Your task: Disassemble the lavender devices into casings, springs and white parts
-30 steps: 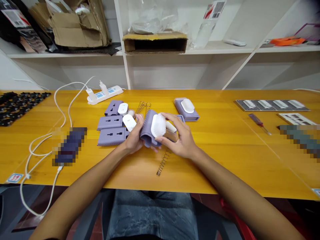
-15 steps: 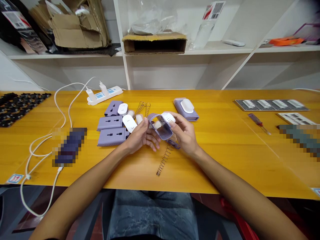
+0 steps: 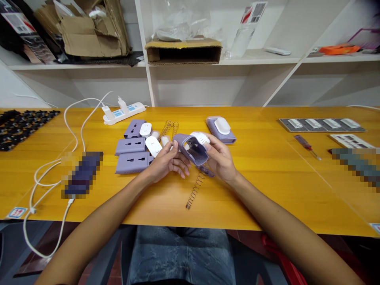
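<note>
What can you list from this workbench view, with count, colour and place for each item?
yellow wooden table: 1, yellow, under everything.
purple socket housings: 5, purple, three left of the hands, one beyond them, one held.
white plug inserts: 4, white, among the housings and at the right hand.
coil springs: 3, metal, two beyond the housings, one nearer the person.
power strip: 1, white, far table edge.
screwdriver: 1, red handle, table's right side.
cardboard box: 1, brown, on the shelf.
left hand: 1, beside the held housing, fingers spread.
right hand: 1, holding that housing.
</note>
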The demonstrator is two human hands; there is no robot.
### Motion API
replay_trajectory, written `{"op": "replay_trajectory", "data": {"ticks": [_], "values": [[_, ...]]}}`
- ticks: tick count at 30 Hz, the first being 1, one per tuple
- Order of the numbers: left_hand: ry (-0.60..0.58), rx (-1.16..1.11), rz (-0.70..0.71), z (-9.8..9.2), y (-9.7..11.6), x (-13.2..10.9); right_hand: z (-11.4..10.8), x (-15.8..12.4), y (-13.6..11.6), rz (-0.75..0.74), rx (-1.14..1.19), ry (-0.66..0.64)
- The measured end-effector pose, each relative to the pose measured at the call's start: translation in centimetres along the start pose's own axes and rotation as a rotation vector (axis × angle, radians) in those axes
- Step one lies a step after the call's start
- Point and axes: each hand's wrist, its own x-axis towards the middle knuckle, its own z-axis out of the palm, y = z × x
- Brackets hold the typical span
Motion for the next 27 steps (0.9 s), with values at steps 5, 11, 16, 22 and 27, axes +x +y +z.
{"op": "replay_trajectory", "data": {"ticks": [5,11,16,22,27], "values": [[-0.010,-0.063,-0.004,0.1,-0.1,-0.2,0.2,0.0,-0.4,0.042,0.006,-0.058],[-0.030,-0.188,-0.004,1.1,0.2,-0.6,0.0,-0.1,-0.8,0.035,-0.023,-0.112],[-0.014,-0.273,-0.016,1.5,0.4,-0.7,0.0,-0.1,-0.9,0.056,0.022,-0.163],[0.011,-0.283,-0.037,1.5,0.4,-0.6,-0.1,0.1,-0.4,0.043,0.012,-0.220],[0.025,-0.282,-0.039,1.7,0.5,-0.7,-0.1,0.1,-0.6,0.054,0.027,-0.211]]}}
